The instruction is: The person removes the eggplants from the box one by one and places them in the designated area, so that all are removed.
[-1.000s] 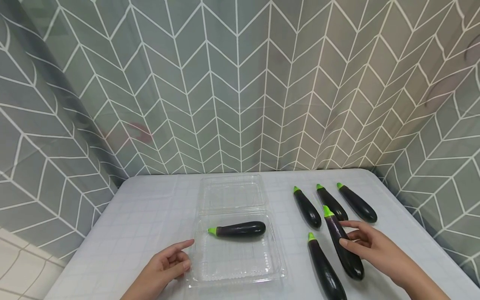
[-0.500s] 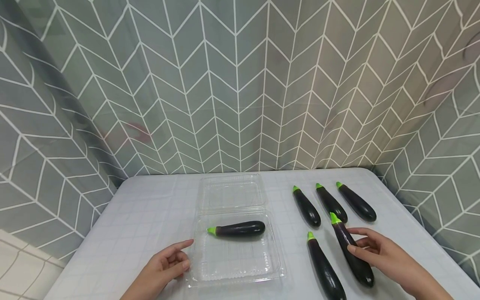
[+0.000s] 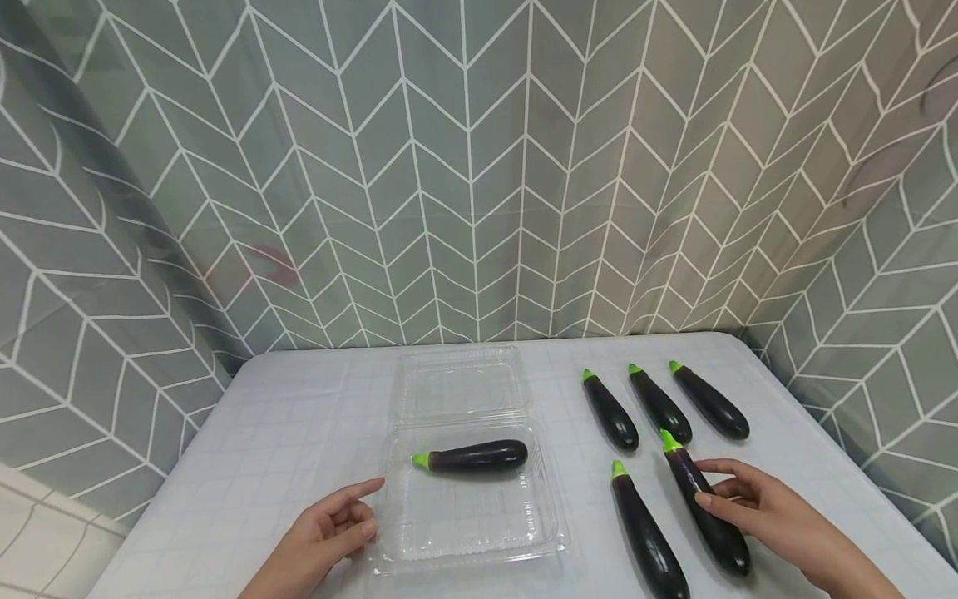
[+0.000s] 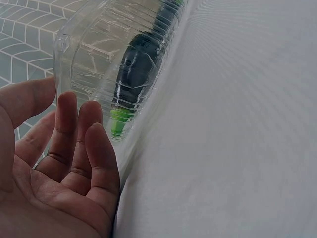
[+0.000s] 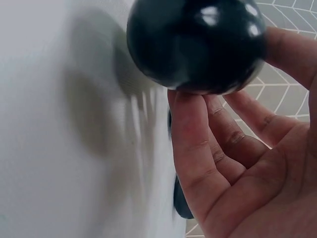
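My right hand (image 3: 771, 507) pinches a dark purple eggplant (image 3: 703, 507) with a bright green stem end, thumb on the near side and fingers on the far side. In the right wrist view the rounded end of this eggplant (image 5: 198, 44) is close up, its shadow falling on the white cloth beside it. My left hand (image 3: 322, 532) is at the left edge of an open clear plastic clamshell box (image 3: 464, 532), index finger stretched toward the rim and the others loosely bent. One eggplant (image 3: 479, 457) lies crosswise in the box, stem to the left.
Right of the box, three eggplants lie in a back row: a left one (image 3: 612, 416), a middle one (image 3: 662, 406) and a right one (image 3: 711, 403). Another eggplant (image 3: 649, 537) lies nearer, left of the held one. The box's lid (image 3: 460, 387) lies folded back. A patterned curtain (image 3: 479, 166) stands behind the table.
My right hand has shifted slightly right and toward me with the eggplant, then nearly stopped. My left hand stays by the box.
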{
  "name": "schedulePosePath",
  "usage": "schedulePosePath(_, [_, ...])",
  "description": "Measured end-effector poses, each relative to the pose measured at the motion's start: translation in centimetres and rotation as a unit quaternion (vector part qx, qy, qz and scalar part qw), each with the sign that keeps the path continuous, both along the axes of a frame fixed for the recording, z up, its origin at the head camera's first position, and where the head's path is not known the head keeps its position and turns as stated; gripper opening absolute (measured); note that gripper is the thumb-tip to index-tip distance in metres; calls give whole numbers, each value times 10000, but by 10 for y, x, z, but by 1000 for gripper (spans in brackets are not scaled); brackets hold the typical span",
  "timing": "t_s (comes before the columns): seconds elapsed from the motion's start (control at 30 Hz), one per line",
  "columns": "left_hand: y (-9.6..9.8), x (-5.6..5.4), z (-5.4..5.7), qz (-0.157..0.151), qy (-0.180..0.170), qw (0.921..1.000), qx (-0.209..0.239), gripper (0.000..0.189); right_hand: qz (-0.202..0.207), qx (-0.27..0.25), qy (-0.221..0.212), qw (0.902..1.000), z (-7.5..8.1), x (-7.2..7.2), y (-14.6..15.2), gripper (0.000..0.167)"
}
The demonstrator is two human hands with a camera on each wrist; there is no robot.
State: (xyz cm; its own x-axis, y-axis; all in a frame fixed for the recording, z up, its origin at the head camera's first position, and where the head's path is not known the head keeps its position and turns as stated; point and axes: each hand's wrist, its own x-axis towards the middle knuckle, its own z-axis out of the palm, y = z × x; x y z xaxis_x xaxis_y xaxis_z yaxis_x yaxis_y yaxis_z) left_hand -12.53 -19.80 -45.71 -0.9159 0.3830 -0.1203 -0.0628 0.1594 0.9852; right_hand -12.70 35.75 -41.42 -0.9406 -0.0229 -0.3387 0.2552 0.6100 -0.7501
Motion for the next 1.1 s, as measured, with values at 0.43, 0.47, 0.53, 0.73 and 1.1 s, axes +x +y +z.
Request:
schedulePosePath(0.43, [1, 0, 0, 53, -128, 9999, 41, 57, 67, 18, -104, 9999, -5, 0, 6, 68])
schedulePosePath(0.47, [1, 0, 0, 64, -132, 9999, 39, 57, 80, 3, -96, 9999, -6, 0, 6, 68])
schedulePosePath(0.53, [1, 1, 1, 94, -166, 9998, 8, 58, 71, 2, -89, 9999, -7, -1, 6, 69])
schedulePosePath(0.73, [0, 0, 0, 144, -220, 9996, -104, 59, 34, 55, -112, 9999, -10, -3, 7, 70])
schedulePosePath(1.1, [0, -2, -2, 211, -283, 9992, -207, 60, 126, -85, 23, 9999, -15, 1, 8, 66])
